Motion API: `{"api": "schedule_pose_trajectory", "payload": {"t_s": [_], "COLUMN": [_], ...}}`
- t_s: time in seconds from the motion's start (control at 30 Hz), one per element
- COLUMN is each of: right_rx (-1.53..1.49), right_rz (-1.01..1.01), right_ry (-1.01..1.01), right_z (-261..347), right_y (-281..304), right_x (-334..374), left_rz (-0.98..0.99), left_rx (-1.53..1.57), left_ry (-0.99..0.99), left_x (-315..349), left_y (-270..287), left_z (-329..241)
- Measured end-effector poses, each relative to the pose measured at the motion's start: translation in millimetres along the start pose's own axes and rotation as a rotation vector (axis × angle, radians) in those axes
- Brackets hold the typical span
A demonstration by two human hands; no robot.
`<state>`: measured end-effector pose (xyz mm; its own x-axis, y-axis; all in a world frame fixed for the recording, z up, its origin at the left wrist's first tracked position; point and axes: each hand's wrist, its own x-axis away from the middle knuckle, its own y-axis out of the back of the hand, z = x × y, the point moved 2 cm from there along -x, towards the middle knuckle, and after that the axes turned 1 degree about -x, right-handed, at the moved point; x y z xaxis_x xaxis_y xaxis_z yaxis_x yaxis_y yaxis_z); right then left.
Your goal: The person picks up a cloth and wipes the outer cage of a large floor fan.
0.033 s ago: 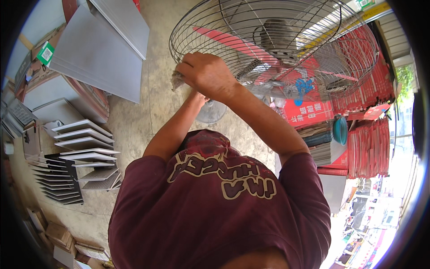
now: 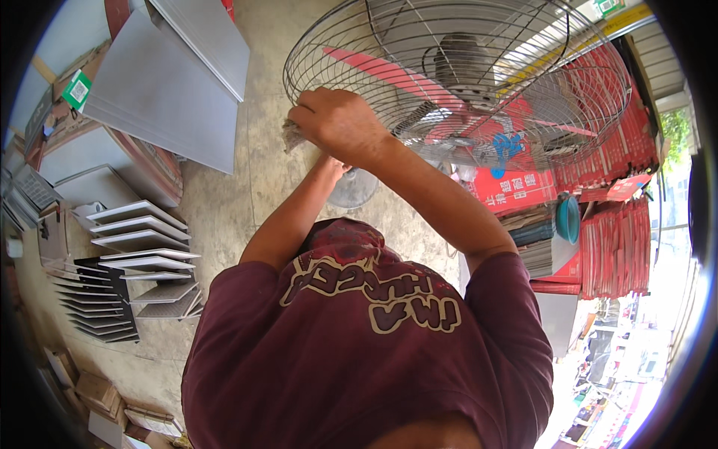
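Note:
My right hand (image 2: 340, 126) is closed, its fingers curled at the left rim of a large fan's wire cage (image 2: 299, 56). A crumpled greyish rag (image 2: 292, 139) sticks out from beneath its fingers. My left hand (image 2: 336, 166) is mostly hidden behind my right hand and wrist, so its fingers cannot be made out. Inside the cage are red fan blades (image 2: 393, 72) and a dark motor (image 2: 458, 63). Below the hands, part of a round grey base (image 2: 353, 191) shows on the floor.
Large grey panels (image 2: 164, 90) lean at the upper left. Tiles (image 2: 142, 224) stand in a display rack at the left. Stacked red cartons (image 2: 617, 247) and a teal bowl (image 2: 568, 219) are at the right. Cardboard boxes (image 2: 97, 393) lie at the lower left.
My right hand and the rag have shifted slightly left along the cage rim. The fan and surroundings look the same.

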<state>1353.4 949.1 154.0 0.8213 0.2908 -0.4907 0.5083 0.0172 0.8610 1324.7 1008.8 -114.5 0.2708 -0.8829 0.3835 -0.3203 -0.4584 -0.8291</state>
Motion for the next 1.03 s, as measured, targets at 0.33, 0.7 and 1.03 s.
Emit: {"api": "schedule_pose_trajectory", "payload": {"t_s": [0.33, 0.7, 1.03], "right_rx": [0.185, 0.243, 0.339], "right_rz": [0.179, 0.066, -0.129], "right_ry": [0.133, 0.113, 0.072], "right_z": [-11, -15, -18], "right_y": [-24, 32, 101], "right_x": [-51, -71, -69], "left_rz": [-0.162, 0.039, 0.310], "left_rx": [-0.114, 0.077, 0.082], "left_ry": [0.151, 0.089, 0.018], "left_x": [29, 48, 62], "left_y": [4, -3, -34], "left_z": [2, -8, -17]}}
